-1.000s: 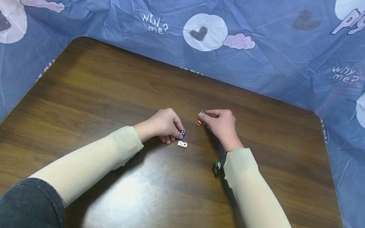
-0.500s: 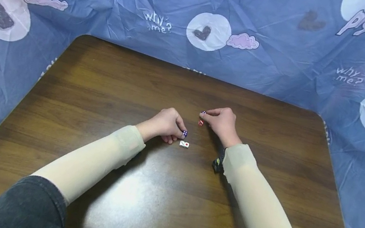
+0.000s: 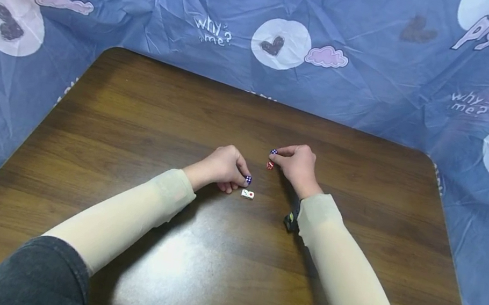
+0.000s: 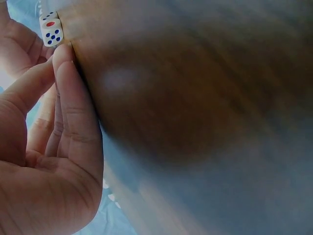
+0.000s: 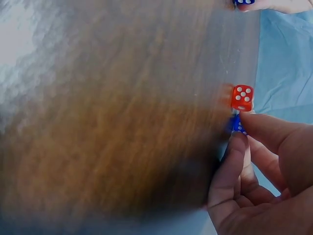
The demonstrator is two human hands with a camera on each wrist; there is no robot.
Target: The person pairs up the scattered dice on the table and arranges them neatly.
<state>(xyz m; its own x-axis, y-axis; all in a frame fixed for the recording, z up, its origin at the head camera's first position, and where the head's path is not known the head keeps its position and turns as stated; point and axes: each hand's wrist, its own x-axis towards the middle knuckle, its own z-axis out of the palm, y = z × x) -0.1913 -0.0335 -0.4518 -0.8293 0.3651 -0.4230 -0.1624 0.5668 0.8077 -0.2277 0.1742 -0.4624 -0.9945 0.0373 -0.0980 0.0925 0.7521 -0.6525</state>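
Note:
Near the middle of the table, my left hand (image 3: 223,166) pinches a blue die (image 3: 248,179) with white pips between thumb and finger. Two white dice (image 3: 247,194) sit side by side just on the near side of it; the left wrist view shows red and blue pips on the white dice (image 4: 52,34), beyond the fingertips. Farther back and to the right, my right hand (image 3: 297,165) pinches another blue die (image 5: 239,125), partly covered by thumb and finger. A translucent red die (image 5: 242,98) with white pips stands right beside that blue die, on its near side.
The dark wood table (image 3: 133,116) has rounded corners and a bright glare patch in front. Blue printed cloth (image 3: 363,91) hangs behind and along both sides. A small black device (image 3: 291,222) is strapped under the right wrist.
Both hands and the dice keep their places relative to one another. Only the head view has shifted slightly, so everything appears a little farther right.

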